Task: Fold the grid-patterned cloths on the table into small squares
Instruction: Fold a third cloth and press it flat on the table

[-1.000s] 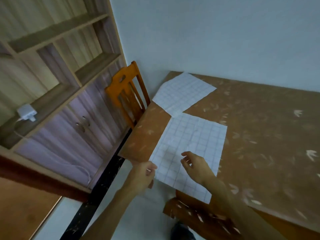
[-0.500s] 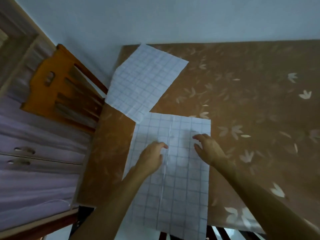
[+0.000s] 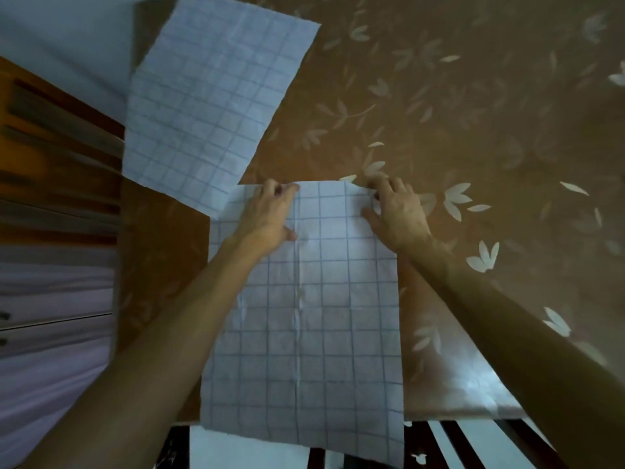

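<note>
Two white cloths with a blue grid lie on the brown leaf-patterned table (image 3: 473, 113). The near cloth (image 3: 314, 333) lies flat, with a crease down its middle, and its near edge hangs over the table's front. My left hand (image 3: 270, 214) pinches its far edge left of the middle. At the far right corner, my right hand (image 3: 395, 211) has its fingers curled on the cloth. The second cloth (image 3: 209, 103) lies unfolded at the far left, and its lower corner touches or overlaps the near cloth.
An orange wooden chair (image 3: 50, 147) stands left of the table, with a cabinet (image 3: 50, 316) below it in the frame. Dark chair slats (image 3: 449, 441) show below the table's front edge. A pale wall runs along the far left.
Both hands have slid from the middle of the near cloth up to its far edge and taken hold there. The camera has tipped down and moved closer.
</note>
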### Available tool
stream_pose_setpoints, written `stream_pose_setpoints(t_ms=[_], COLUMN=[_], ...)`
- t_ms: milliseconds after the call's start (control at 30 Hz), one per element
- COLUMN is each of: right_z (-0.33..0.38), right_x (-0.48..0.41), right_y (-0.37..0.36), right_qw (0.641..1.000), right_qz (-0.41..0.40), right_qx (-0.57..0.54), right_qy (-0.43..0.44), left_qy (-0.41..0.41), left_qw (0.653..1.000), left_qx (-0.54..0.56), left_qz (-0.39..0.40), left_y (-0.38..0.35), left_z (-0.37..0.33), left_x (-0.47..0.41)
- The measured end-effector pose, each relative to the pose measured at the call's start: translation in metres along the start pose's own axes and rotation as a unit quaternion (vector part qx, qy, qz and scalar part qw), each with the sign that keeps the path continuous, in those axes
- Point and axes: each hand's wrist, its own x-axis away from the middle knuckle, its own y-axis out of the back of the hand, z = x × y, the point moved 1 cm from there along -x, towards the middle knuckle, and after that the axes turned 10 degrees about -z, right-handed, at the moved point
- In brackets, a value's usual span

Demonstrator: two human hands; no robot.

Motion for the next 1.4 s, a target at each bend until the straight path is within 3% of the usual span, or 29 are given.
stream_pose_setpoints(t_ms=[133,267,400,667,833,1000,1067,1200,1400], right_z=[0.004,0.008,0.012,0.059,0.116,0.168,0.181,0.195,0.208], right_x=[0.005,0.026,0.051,0.086,0.120,0.151,0.160,0.173,0.185], right_y=[0.007,0.022,0.048,0.129,0.194,0.252,0.274,0.311,0.345], right_qw=[0.999,0.992,0.993,0.984,0.975,0.961,0.959,0.957,0.931], right_qz=[0.043,0.109,0.084,0.051,-0.017,-0.091,-0.114,-0.168,-0.258], right_qx=[-0.024,-0.057,-0.078,-0.167,-0.222,-0.251,-0.240,-0.202,-0.199], right_qy=[-0.012,-0.022,-0.015,-0.035,0.019,0.077,0.097,0.126,0.165], left_qy=[-0.016,-0.008,-0.057,-0.063,-0.086,-0.184,-0.207,-0.226,-0.223], left_qw=[1.000,1.000,0.998,0.966,0.911,0.900,0.901,0.889,0.900], left_qx=[-0.026,0.018,0.022,0.249,0.403,0.391,0.360,0.296,0.136], left_qz=[0.007,0.010,-0.032,0.026,-0.009,-0.064,-0.125,-0.267,-0.349], left_y=[0.004,0.003,0.015,0.095,0.155,0.210,0.229,0.270,0.317], left_z=[-0.011,-0.015,-0.009,0.011,0.022,0.025,0.025,0.024,0.012], left_x=[0.004,0.030,0.063,0.126,0.164,0.200,0.213,0.240,0.288])
